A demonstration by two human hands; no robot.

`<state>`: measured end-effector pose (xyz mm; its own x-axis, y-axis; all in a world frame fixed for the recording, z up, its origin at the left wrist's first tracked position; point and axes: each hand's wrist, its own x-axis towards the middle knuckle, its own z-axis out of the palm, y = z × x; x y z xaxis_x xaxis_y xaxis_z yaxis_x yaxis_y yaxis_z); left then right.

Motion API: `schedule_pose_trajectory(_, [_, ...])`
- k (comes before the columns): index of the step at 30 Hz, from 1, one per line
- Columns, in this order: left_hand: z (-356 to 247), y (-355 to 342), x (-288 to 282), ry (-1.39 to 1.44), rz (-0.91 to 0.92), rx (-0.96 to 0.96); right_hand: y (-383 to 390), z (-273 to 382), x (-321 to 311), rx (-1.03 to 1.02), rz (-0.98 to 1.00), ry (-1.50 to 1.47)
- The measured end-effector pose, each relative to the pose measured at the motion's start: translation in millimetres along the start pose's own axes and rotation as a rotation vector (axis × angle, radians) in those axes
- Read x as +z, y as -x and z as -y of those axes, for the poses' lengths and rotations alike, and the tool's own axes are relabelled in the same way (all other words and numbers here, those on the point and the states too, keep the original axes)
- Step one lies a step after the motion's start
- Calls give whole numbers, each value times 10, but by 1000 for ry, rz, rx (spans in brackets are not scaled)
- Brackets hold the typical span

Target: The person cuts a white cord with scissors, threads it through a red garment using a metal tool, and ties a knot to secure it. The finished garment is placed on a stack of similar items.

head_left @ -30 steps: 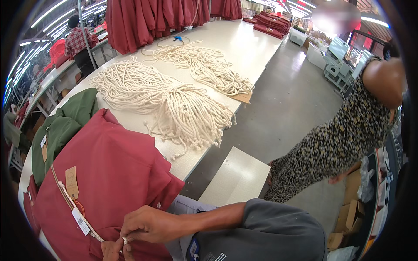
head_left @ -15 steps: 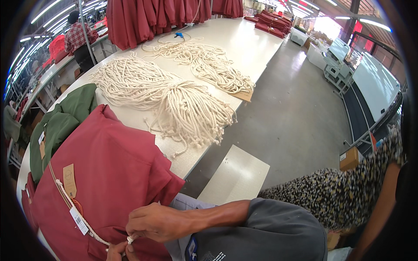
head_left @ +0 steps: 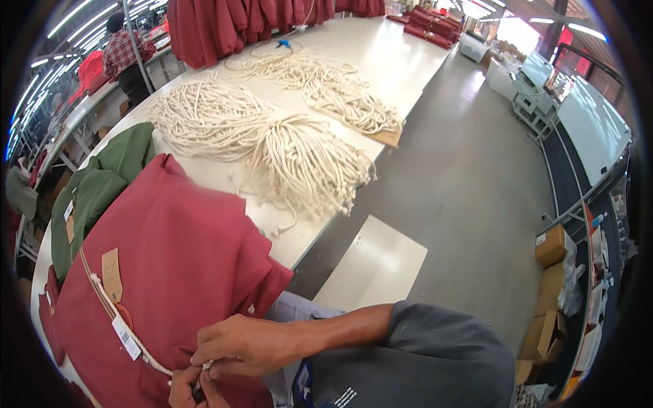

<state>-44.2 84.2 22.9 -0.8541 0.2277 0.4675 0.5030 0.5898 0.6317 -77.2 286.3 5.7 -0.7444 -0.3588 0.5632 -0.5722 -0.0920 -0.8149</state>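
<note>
A stack of red garments (head_left: 177,258) lies at the near end of the long white table (head_left: 394,61). A cream cord (head_left: 139,343) runs diagonally across the top garment, past a tan paper tag (head_left: 111,273) and a white label (head_left: 127,338). My right hand (head_left: 238,345) reaches in from the right and pinches the near end of the cord with its fingertips. My left hand (head_left: 185,389) sits just below it at the lower edge, mostly cut off, with its fingers closed on the same cord end.
A green garment pile (head_left: 102,180) lies left of the red one. Two big bundles of cream cords (head_left: 272,146) (head_left: 326,88) cover the table's middle. Red garments (head_left: 224,24) hang at the far end. A person in a plaid shirt (head_left: 126,51) works far left. Cardboard boxes (head_left: 554,272) stand at right.
A person in patterned clothing at the right has gone out of view. My hands stay pinched on the cord end at the red garment, shifting only slightly.
</note>
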Motion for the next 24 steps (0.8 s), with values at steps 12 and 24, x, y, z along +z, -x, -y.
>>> schedule_pose_trajectory(12, [43, 18, -38, -15, 61, 58, 143, -99, 232, 31, -183, -102])
schedule_pose_trajectory(24, [-65, -51, 60, -58, 295, -139, 418, -173, 76, 75, -334, -229])
